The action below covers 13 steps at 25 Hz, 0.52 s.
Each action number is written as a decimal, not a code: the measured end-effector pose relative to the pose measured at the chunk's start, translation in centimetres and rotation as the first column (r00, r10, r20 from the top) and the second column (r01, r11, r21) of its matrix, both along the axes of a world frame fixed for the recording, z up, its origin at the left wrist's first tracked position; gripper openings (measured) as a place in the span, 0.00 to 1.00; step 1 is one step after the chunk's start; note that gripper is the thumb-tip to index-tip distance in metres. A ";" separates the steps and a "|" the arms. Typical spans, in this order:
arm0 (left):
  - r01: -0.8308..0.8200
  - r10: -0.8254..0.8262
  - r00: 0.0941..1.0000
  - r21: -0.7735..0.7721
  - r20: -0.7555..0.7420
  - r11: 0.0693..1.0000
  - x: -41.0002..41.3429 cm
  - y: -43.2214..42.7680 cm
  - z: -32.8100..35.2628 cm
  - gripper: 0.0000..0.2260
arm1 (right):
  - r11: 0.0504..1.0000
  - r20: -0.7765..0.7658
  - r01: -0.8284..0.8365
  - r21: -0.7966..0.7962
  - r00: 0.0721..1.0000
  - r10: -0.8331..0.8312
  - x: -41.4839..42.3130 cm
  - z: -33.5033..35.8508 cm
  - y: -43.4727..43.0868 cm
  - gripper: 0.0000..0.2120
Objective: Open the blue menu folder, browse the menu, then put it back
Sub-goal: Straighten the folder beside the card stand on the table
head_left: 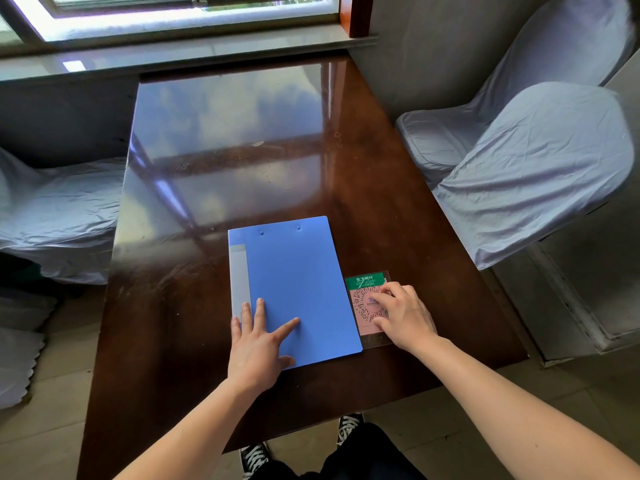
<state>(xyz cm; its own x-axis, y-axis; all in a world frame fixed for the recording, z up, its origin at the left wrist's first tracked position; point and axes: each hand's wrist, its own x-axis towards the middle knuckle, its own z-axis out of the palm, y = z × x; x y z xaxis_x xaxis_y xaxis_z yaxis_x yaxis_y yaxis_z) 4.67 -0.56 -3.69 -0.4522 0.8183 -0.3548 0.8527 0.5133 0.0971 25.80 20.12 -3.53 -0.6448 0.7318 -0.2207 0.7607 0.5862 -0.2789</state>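
The blue menu folder (298, 278) lies closed and flat on the dark wooden table (214, 174), near its front edge. My left hand (258, 342) rests palm-down on the folder's near left corner, fingers spread. My right hand (403, 315) lies just right of the folder, fingers curled loosely on a pink and green QR code card (363, 289) in a clear holder. Neither hand grips anything.
Chairs with grey cloth covers stand at the right (540, 174) and the left (52, 209) of the table. A window sill (180, 50) runs along the far side. My legs and sneakers (254, 457) show below the table's front edge.
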 end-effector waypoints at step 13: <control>-0.002 0.002 0.999 -0.005 0.037 1.000 0.0 0.4 0.4 0.34 | 1.000 -0.002 0.010 0.004 1.000 -0.010 0.0 -0.4 0.0 0.24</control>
<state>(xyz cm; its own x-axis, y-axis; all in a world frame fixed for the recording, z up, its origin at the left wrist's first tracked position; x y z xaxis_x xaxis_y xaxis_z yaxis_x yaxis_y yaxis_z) 4.67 -0.15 -3.29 -0.4407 0.8157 -0.3748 0.8474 0.5157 0.1260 25.82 20.16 -3.89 -0.6382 0.7389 -0.2162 0.7657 0.5798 -0.2784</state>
